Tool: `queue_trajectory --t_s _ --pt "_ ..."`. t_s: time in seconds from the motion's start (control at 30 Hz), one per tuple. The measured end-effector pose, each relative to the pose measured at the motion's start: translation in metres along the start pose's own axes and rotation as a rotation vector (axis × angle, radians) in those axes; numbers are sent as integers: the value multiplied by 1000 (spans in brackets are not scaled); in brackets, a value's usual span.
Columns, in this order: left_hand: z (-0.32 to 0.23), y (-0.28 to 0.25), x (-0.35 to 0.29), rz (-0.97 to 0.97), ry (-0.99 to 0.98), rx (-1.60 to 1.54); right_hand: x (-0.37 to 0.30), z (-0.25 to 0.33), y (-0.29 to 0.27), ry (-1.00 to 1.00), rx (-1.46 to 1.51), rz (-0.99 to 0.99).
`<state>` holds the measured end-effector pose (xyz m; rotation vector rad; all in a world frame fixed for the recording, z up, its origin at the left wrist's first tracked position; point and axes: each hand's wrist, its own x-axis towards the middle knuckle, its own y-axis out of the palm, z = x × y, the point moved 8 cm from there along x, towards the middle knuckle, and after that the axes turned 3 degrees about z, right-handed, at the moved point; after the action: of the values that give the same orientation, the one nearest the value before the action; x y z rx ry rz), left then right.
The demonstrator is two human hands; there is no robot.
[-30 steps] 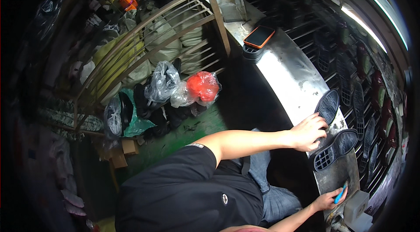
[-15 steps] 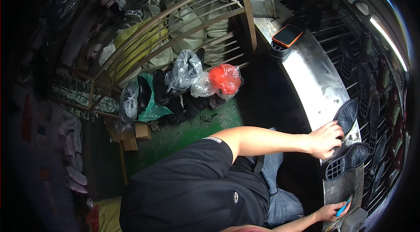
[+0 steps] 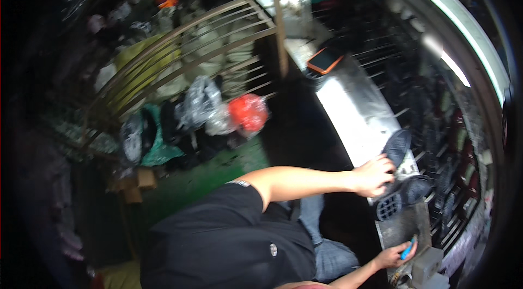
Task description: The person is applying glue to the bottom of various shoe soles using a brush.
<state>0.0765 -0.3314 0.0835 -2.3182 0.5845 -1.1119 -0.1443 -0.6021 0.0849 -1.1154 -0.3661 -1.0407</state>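
Metal bench (image 3: 351, 114), gridded black sole (image 3: 404, 197), another dark sole (image 3: 399, 144) just beside, orange-edged phone (image 3: 326, 61) farther along
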Motion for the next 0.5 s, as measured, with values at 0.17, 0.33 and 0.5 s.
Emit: queue_trajectory --t_s 0.17,0.33,0.5 --pt "2 -3 -11 133 -92 50 -4 8 3 25 84 3" --pt "-12 3 8 -15 78 0 2 10 -26 49 -38 -71" --pt "10 -25 0 245 -115 61 12 38 11 75 90 -36"
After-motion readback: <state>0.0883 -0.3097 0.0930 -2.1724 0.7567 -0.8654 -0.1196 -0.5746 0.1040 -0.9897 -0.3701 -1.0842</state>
